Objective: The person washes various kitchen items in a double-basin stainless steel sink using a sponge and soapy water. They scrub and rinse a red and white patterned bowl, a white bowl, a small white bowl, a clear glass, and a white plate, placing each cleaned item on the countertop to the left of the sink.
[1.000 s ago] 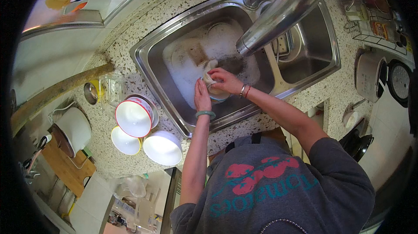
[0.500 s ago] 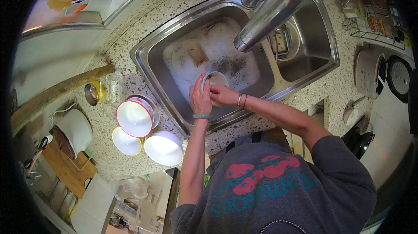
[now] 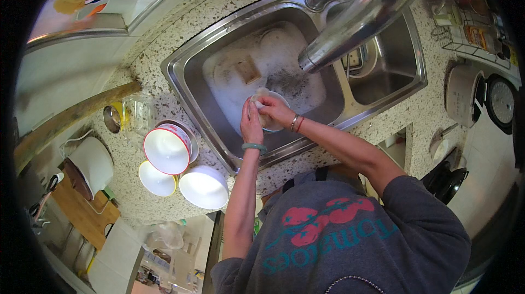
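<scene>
Over the soapy water of the left sink basin (image 3: 182, 70), my left hand (image 3: 252, 124) grips a small pale bowl (image 3: 281, 98) by its left side. My right hand (image 3: 276, 109) pinches a whitish cloth or sponge (image 3: 261, 95) against the bowl's rim, close to the left fingertips. The hands partly cover the bowl, and its underside is hidden. Another flat, brownish rectangular object (image 3: 248, 70) lies among the suds, with what look like submerged round dishes around it.
Left of the sink stand a red-rimmed bowl (image 3: 167, 150), a yellow-rimmed bowl (image 3: 157, 178) and a white bowl (image 3: 204, 187). A metal faucet (image 3: 355, 26) reaches over the sink divider. The smaller right basin (image 3: 394, 53) holds a drain fitting. A rice cooker (image 3: 465, 95) sits far right.
My right hand has risen from inside the bowl to its rim, bringing the whitish cloth or sponge into sight. The bowl has tilted slightly; my left hand still holds it.
</scene>
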Demonstrator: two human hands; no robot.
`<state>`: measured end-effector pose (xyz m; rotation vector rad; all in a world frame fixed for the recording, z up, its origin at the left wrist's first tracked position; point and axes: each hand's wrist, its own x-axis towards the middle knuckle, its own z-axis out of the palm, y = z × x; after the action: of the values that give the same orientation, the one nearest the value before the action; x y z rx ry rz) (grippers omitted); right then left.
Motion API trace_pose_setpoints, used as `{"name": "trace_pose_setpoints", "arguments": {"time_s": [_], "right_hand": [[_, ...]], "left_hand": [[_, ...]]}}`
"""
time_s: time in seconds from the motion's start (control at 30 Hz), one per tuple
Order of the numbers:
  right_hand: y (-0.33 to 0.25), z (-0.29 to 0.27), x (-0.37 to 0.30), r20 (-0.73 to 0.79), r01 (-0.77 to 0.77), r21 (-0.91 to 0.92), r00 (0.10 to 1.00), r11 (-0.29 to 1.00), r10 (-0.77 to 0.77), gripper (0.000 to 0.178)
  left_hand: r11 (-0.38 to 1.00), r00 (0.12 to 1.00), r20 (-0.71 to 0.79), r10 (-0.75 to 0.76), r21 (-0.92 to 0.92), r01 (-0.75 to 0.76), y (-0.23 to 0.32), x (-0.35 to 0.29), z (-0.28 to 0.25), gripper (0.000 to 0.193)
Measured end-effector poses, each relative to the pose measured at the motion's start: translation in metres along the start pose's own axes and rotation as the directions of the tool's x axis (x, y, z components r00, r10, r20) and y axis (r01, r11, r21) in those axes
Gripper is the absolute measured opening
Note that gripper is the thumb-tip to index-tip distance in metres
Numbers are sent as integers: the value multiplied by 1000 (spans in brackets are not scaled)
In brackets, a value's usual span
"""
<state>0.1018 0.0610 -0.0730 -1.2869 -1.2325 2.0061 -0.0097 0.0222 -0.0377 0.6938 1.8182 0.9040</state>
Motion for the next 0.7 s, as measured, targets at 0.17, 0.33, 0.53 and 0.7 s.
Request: {"name": "trace_pose_setpoints", "arguments": {"time_s": [0.17,0.33,0.53,0.7], "right_hand": [[-30,-8,-26,307,88,-311,952,946,12,23],[-15,-52,-17,305,288,-897,952,335,-3,24],[23,-83,16,-5,79,-975,928,209,-374,15],[30,-99,29,-192,-191,-764,979,617,65,13]], "left_hand": [[868,980,158,125,460,-185,43,-6,-13,42],[813,992,19,121,572,-110,40,-7,-15,38],[910,984,-67,-166,-394,127,-24,5,-18,41],[412,773,310,-554,-704,578,-16,1,3,49]]}}
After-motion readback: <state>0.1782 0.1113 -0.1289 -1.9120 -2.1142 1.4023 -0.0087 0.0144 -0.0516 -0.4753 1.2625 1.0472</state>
